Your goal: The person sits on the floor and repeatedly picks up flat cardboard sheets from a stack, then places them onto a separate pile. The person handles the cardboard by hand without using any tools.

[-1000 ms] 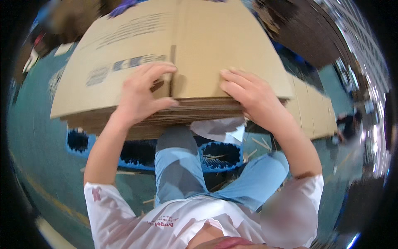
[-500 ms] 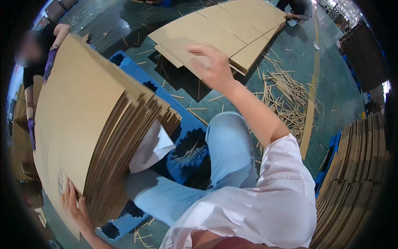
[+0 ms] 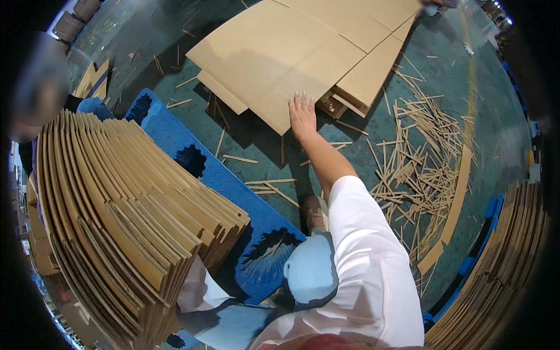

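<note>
My right hand (image 3: 302,116) reaches forward with its fingers stretched out and close together. Its fingertips lie over the near edge of a large flat cardboard sheet (image 3: 256,64), the top one of a low pile on the floor. Whether the thumb is under the sheet is hidden. To my left a thick stack of folded cardboard sheets (image 3: 134,192) stands on edge and fans out over a blue pallet (image 3: 216,181). My left hand does not show; the stack fills that side.
Thin cardboard strips (image 3: 420,157) lie in a heap on the green floor at the right. Another cardboard stack (image 3: 496,274) stands at the lower right. One person (image 3: 41,81) is beyond the left stack; another person's hand (image 3: 429,7) is at the far end of the pile.
The left stack has swung from lying broad face up to showing its fanned edges, and my left hand has gone out of view. My right hand has come down onto the flat sheet's edge.
</note>
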Demonstrator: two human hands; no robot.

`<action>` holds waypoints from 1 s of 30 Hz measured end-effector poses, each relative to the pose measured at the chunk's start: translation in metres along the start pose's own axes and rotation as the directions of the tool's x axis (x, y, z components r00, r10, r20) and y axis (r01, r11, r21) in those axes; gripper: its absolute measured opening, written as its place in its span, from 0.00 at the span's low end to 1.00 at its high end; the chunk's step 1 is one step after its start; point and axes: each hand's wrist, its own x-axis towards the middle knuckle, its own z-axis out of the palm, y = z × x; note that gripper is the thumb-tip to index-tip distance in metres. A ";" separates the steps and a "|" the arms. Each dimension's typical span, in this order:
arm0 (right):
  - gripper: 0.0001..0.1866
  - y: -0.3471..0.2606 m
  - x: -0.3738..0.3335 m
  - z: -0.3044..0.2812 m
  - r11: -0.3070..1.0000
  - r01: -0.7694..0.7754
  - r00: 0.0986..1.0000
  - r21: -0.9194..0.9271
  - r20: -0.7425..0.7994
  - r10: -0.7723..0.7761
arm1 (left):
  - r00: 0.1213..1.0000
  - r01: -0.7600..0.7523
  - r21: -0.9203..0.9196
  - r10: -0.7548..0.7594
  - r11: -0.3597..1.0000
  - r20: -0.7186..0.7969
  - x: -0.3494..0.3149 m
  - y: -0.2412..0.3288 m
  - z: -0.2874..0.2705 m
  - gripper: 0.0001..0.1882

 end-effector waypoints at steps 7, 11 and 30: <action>0.11 0.023 0.027 -0.054 0.974 0.165 0.956 0.157 -0.270 -0.118 | 0.996 0.067 0.033 -0.065 0.997 -0.057 -0.015 -0.003 0.002 0.26; 0.13 0.050 0.005 -0.204 0.879 0.224 0.955 0.421 -0.274 -0.112 | 0.971 0.192 0.019 -0.187 0.981 -0.152 -0.037 0.001 0.013 0.27; 0.27 0.386 -0.034 -0.501 -0.383 -0.209 0.813 0.900 0.378 0.443 | 0.822 0.569 -0.539 0.448 -0.622 0.351 0.073 0.349 0.052 0.36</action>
